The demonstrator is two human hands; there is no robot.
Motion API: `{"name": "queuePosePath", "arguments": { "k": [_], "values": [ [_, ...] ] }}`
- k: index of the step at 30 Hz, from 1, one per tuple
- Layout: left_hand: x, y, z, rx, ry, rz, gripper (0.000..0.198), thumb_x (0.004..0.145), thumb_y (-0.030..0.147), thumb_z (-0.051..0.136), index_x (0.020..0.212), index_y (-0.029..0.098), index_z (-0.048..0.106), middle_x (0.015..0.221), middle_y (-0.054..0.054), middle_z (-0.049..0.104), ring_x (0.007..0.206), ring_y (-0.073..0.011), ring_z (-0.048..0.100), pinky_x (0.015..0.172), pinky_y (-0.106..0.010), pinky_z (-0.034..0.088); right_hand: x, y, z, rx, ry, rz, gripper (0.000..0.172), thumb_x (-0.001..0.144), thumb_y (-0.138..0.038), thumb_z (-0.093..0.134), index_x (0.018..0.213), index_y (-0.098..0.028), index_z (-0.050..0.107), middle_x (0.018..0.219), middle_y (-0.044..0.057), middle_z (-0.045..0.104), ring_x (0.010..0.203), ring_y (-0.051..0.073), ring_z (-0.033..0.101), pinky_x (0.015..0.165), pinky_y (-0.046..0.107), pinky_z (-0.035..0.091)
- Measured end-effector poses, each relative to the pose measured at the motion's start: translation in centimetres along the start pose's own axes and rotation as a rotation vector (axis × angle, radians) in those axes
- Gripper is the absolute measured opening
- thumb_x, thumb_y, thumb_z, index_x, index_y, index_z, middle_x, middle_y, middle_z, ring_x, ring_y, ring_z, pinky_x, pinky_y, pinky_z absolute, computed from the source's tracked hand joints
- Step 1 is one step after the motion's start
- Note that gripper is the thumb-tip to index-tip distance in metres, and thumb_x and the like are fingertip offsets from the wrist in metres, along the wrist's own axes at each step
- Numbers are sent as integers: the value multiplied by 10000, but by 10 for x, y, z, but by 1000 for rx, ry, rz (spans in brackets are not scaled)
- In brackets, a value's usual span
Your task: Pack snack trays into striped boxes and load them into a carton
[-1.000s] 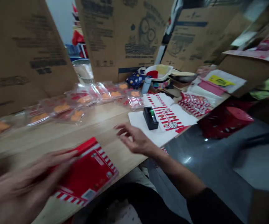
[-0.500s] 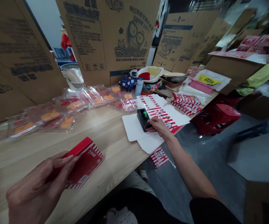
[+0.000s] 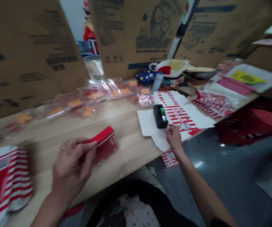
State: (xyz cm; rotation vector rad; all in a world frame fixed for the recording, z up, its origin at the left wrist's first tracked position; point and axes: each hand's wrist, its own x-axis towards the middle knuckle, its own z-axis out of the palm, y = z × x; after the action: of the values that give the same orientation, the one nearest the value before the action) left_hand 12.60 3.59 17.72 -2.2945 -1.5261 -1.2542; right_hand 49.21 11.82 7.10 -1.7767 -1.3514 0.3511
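Note:
My left hand (image 3: 76, 160) is closed on a flat red box (image 3: 106, 149) with red-and-white striped edges, tilted just above the wooden table. At the front end of a black tape dispenser (image 3: 158, 118), my right hand (image 3: 174, 138) has its fingers pinched together. Whether tape is between those fingers is too small and blurred to tell. A green roll core (image 3: 162, 111) shows inside the dispenser. The dispenser stands on white card sheets (image 3: 146, 123), beside flat striped printed cardboard (image 3: 177, 110).
Clear packets with orange pieces (image 3: 88, 111) line the back of the table (image 3: 124, 116). A striped red-and-white package (image 3: 6, 179) lies at the left. Behind the dispenser are a blue bottle (image 3: 157, 82) and a white basin (image 3: 173, 67). Large cardboard boxes (image 3: 136, 31) stand behind.
My right hand has gone from gripping the dispenser's side to pinching at its front end. The view has turned left, bringing the striped package in. My left hand still holds the red box.

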Motion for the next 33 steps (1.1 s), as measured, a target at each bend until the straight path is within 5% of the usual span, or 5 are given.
{"name": "queuePosePath", "arguments": {
  "k": [7, 12, 21, 28, 33],
  "values": [
    [-8, 13, -8, -111, -24, -116, 166, 898, 85, 622, 1000, 214, 647, 960, -38, 665, 866, -160, 649, 765, -302, 546, -67, -130, 2, 608, -659, -164, 281, 920, -293, 558, 1136, -172, 691, 598, -50, 548, 517, 98, 484, 503, 233, 387],
    [-16, 19, -6, -181, 37, -331, 288, 870, 173, 681, 1096, 212, 506, 966, -32, 648, 847, -169, 688, 735, -288, 579, -95, -203, 28, 835, -940, -166, 623, 911, -275, 538, 1514, -146, 446, 546, -86, 543, 453, 80, 451, 463, 220, 385],
    [-7, 19, -15, -189, -78, -158, 131, 927, 157, 557, 1038, 208, 602, 952, -60, 664, 893, -192, 644, 805, -354, 551, -106, -210, 56, 744, -828, -73, 569, 883, -328, 561, 1400, -91, 565, 501, -61, 554, 421, 112, 497, 424, 242, 425],
    [13, 7, -16, -277, -194, -415, 87, 935, 233, 593, 869, 187, 626, 830, -13, 654, 751, -146, 626, 702, -274, 501, -111, -204, 68, 768, -778, -117, 637, 918, -253, 548, 1528, -167, 387, 608, -58, 573, 509, 115, 523, 505, 245, 468],
    [26, 18, -28, 30, -455, -190, 50, 940, 192, 583, 898, 166, 596, 860, -56, 675, 785, -190, 652, 701, -308, 515, -116, -199, 67, 781, -760, -81, 756, 917, -336, 582, 1584, -172, 267, 695, -11, 663, 568, 156, 616, 552, 283, 554]
  ]
}}
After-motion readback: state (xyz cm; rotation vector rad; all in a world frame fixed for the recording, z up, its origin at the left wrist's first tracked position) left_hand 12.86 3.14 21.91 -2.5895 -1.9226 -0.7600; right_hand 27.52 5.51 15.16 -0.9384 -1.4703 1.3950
